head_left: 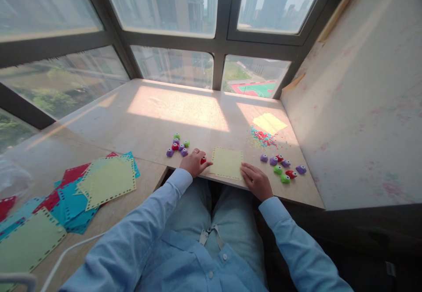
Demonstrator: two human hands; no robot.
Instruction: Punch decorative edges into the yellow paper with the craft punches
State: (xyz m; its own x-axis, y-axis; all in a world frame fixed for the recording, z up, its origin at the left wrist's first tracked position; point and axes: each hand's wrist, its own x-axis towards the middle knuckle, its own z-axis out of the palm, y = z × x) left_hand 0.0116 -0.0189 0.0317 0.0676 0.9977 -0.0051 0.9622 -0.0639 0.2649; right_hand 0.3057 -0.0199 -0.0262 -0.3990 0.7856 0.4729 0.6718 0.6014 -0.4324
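A pale yellow sheet of paper [227, 162] with small holes punched along its edges lies before me at the table's front edge. My left hand [194, 162] is closed around a small red craft punch [203, 160] with an eye-like white spot, at the sheet's left edge. Whether the punch bites into the paper I cannot tell. On the sheet's right edge rest the stretched fingers of my right hand [255, 178]; its thumb is mostly hidden. Several similar purple, green and red punches [180, 147] are grouped beyond my left hand, and more punches [286, 163] lie to the right.
Punched red, blue and yellow sheets [110, 180] are piled at the left, near a white cable [70, 248]. Colourful paper bits [263, 138] are scattered at the back right beside another yellow sheet [270, 123]. Windows and a wall [359, 107] bound the table [138, 125].
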